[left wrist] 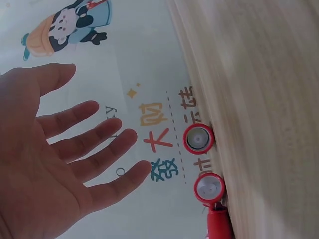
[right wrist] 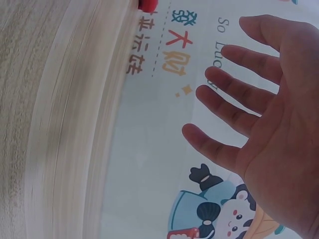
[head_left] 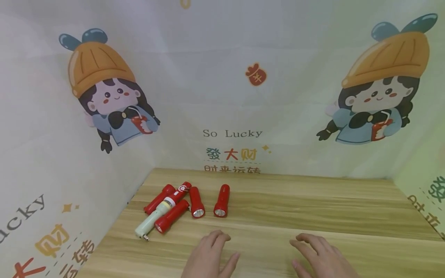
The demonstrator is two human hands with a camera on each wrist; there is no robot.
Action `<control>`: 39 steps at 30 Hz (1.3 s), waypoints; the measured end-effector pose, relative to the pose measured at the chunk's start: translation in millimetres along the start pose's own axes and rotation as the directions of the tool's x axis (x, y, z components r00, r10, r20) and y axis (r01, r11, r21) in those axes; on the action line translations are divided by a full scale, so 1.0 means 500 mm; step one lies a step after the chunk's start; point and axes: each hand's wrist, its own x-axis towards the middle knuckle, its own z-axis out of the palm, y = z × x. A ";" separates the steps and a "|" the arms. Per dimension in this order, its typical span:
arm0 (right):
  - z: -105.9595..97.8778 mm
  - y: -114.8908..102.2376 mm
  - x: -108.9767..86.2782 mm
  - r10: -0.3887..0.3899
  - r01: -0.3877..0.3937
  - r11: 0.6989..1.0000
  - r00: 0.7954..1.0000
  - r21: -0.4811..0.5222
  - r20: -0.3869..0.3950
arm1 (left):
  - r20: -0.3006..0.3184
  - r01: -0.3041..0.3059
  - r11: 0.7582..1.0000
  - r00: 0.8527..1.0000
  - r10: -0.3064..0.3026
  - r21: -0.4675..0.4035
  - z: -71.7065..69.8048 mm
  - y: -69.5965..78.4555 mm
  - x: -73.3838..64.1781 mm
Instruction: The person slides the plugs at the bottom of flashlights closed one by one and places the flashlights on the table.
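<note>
My left hand (head_left: 208, 256) is held near the front of the table, palm inward and fingers loosely spread, holding nothing. Across from it, my right hand (head_left: 321, 256) has the same relaxed shape and is also empty. Nearest to the left hand are two separate red flashlights, one (head_left: 221, 200) apart from the other (head_left: 197, 202), lenses facing the front. Left of them lies a cluster: a red flashlight (head_left: 172, 217), a pale green flashlight (head_left: 151, 221), a red piece with a white emblem (head_left: 182, 189) in line with it, and another red flashlight (head_left: 156, 202) behind.
The wood-grain table (head_left: 313, 208) is walled at the back and sides by a pale printed cloth (head_left: 295, 96) with cartoon figures and lettering. In the right wrist view, a red flashlight's end (right wrist: 147, 5) shows at the top edge.
</note>
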 end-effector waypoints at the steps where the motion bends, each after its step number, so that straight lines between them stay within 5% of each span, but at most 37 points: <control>1: 0.001 0.000 0.000 -0.001 0.001 1.000 1.000 0.000 0.000 | 0.000 0.003 1.000 1.000 -0.003 -0.004 0.001 -0.005 -0.001; 9: 0.007 -0.003 -0.004 0.025 -0.025 1.000 0.999 0.004 0.043 | -0.034 0.079 0.996 0.996 -0.081 -0.050 -0.011 -0.032 -0.003; 16: 0.008 -0.002 -0.009 0.064 -0.067 0.997 0.992 0.027 0.112 | -0.030 0.079 0.996 0.996 -0.081 -0.051 -0.011 -0.034 -0.004; 29: 0.017 0.003 -0.019 0.047 -0.048 0.999 0.998 0.005 0.041 | -0.018 0.063 0.998 0.998 -0.063 -0.031 -0.004 -0.045 -0.002; 39: 0.019 0.011 -0.022 0.053 -0.066 0.995 0.986 0.074 0.157 | -0.024 0.082 0.996 0.996 -0.083 -0.038 -0.001 -0.052 0.001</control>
